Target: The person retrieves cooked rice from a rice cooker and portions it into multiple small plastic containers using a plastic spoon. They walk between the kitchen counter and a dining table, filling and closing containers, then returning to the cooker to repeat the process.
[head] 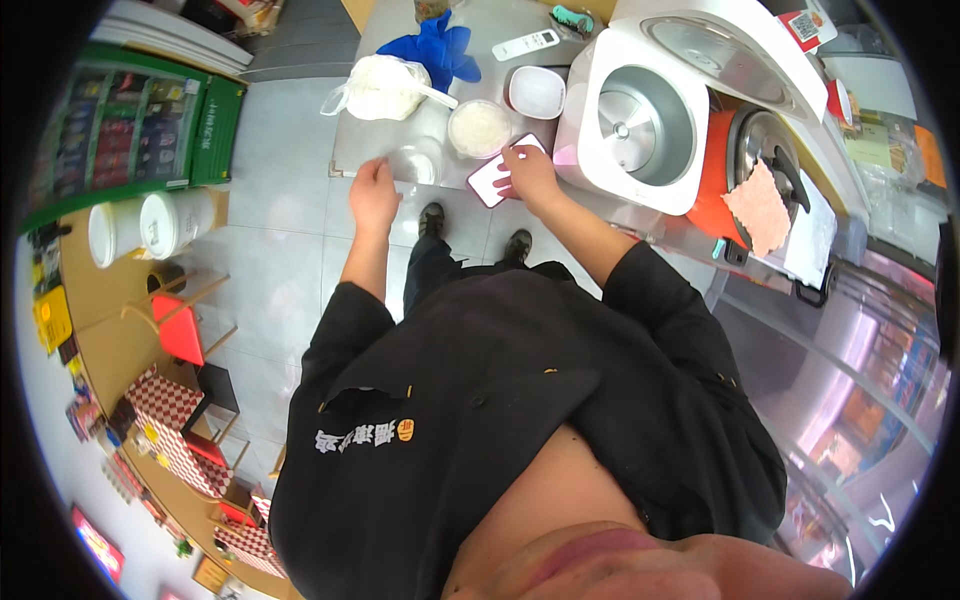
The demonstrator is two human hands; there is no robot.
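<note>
My right hand (531, 174) lies over a smartphone (487, 184) with a dark rim and a white face, at the counter's front edge; whether it grips the phone or only touches it is unclear. My left hand (375, 196) has curled fingers beside a clear round plastic lid or tub (418, 161); contact between them cannot be told. Behind the phone is a round clear tub of whitish food (480, 129). A clear bag of white food (386, 88) lies farther left, with a pale handle sticking out. Near the tub is a white square bowl (537, 93).
A white rice cooker (646, 124) with its lid raised stands right of the bowl, beside an orange pot (712, 187) with a pink cloth (759, 206). Blue gloves (439, 49) and a white remote control (526, 45) lie farther back. The metal counter (360, 150) has a corner near my left hand.
</note>
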